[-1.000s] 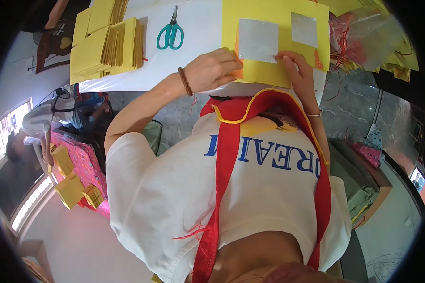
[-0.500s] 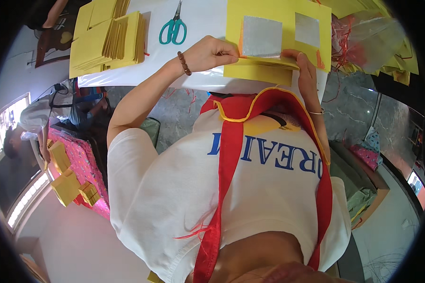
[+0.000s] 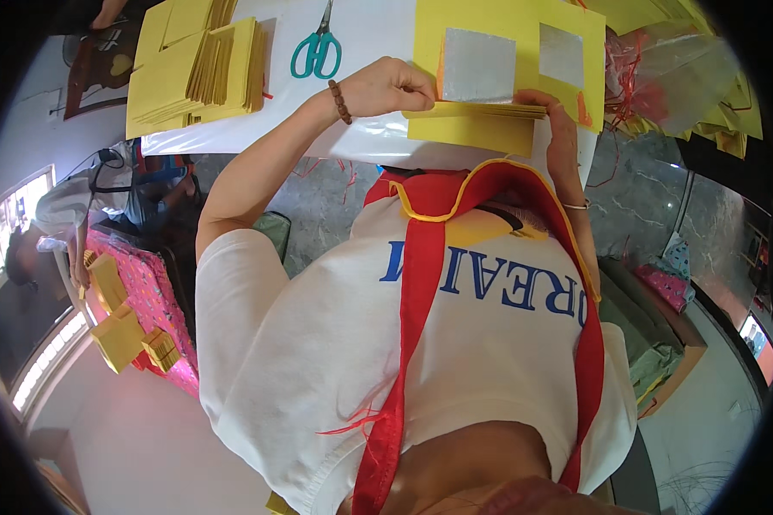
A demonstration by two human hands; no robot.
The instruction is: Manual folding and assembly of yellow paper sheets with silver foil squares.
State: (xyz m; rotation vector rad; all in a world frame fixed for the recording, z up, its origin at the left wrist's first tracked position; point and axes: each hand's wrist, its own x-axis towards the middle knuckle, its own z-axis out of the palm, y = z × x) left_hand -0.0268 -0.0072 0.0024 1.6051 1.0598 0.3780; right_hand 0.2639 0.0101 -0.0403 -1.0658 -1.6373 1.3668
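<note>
Yellow paper sheets (image 3: 472, 129) lie at the near edge of the white-covered table, their near part folded up into a layered strip. Silver squares (image 3: 479, 67) mark the sheets, with orange along the side of one. At the strip's left end my left hand (image 3: 393, 88), wearing a brown bead bracelet, is closed in a pinch on the paper. My right hand (image 3: 562, 137), with a bangle on its wrist, grips the strip's right end between thumb and fingers. Left of the sheets lies a pair of teal-handled scissors (image 3: 316, 57), blades pointing away.
Stacks of folded yellow paper (image 3: 167, 81) stand at the table's left. A clear plastic bag (image 3: 661, 64) with red strings and more yellow paper is at the right. Farther left, another person (image 3: 77, 197) sits beside a pink patterned cloth (image 3: 150, 296) bearing yellow bundles.
Both hands keep hold of the paper and shift only slightly. My right fingers have moved lower at the strip's right end, and its layered edges show more plainly there.
</note>
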